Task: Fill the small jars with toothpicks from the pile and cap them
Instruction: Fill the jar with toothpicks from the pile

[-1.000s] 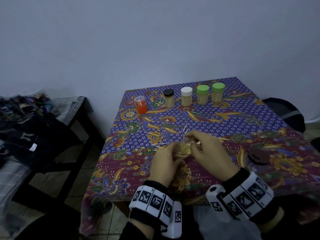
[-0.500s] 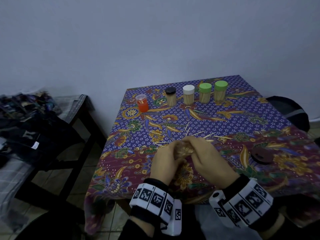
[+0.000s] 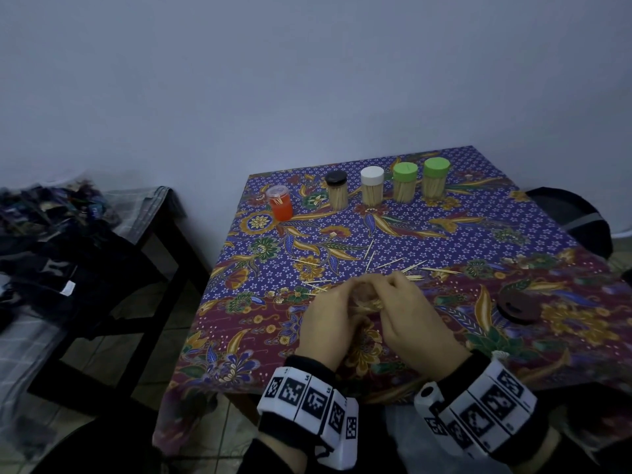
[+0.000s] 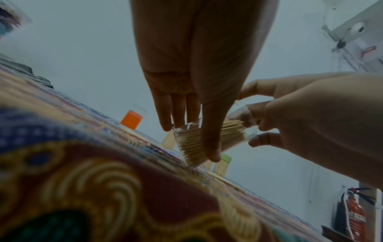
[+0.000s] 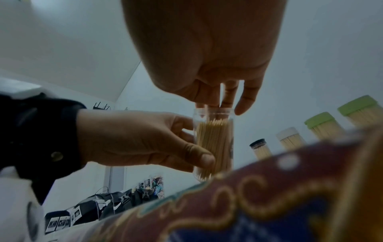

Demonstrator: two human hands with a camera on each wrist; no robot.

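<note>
1. The left hand point(image 5: 132, 142) is wrapping its grip around a clear jar point(image 5: 213, 144), thumb in front and fingers behind, holding it just above the patterned table point(image 3: 444, 234) near the front edge.
2. The jar is carrying a dense bundle of toothpicks point(image 5: 211, 140) and is showing no cap on its mouth.
3. The right hand point(image 3: 420, 316) is reaching over the jar's open mouth, its fingertips point(image 5: 228, 101) bunching together at the rim; whether they are pinching any toothpicks cannot be told.
4. Loose toothpicks point(image 3: 376, 265) are lying scattered on the cloth just beyond the hands.
5. A dark round cap point(image 3: 518, 306) is lying flat on the table to the right of the hands.
6. Along the far edge, five jars are standing in a row: an orange jar point(image 3: 279, 203) with a clear lid, then a black-capped jar point(image 3: 337, 195), a white-capped jar point(image 3: 372, 186) and two green-capped jars point(image 3: 404, 183), these four packed with toothpicks.
7. A side bench point(image 3: 102, 241) to the left is holding dark clothing.
</note>
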